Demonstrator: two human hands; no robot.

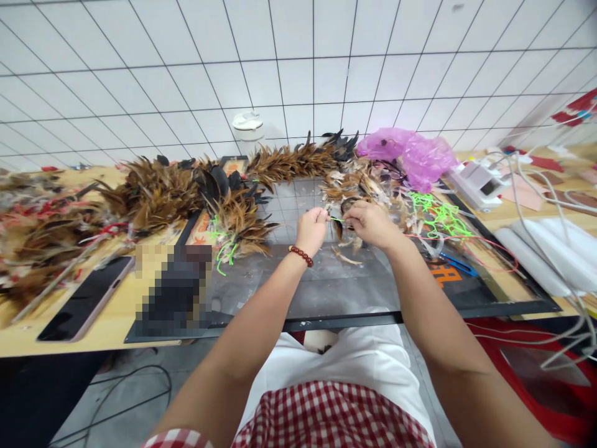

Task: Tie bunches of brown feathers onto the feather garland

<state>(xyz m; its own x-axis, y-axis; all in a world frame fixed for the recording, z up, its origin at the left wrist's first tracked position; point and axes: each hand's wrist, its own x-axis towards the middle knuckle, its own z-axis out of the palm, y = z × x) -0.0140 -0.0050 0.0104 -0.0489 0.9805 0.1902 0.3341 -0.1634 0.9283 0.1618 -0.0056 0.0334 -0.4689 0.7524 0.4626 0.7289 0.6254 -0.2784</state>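
Note:
A short piece of bright green string (336,219) runs between my two hands over the dark board (261,280). My left hand (313,229), with a beaded bracelet at the wrist, pinches its left end. The other end is pinched in my right hand (370,223); whether feathers are also in those fingers I cannot tell. Just below the string is a dark-tipped feather (337,231), and a pale loose feather (346,256) lies on the board. Behind my right hand is a pile of brown and white feathers (359,185).
Bundles of brown feathers (152,190) lie left and a feather strip (293,163) at the back. On the right are a purple plastic bag (410,152), tangled green strings (438,214), a blue cutter (459,264) and white cables (517,180). A phone (86,298) rests front left.

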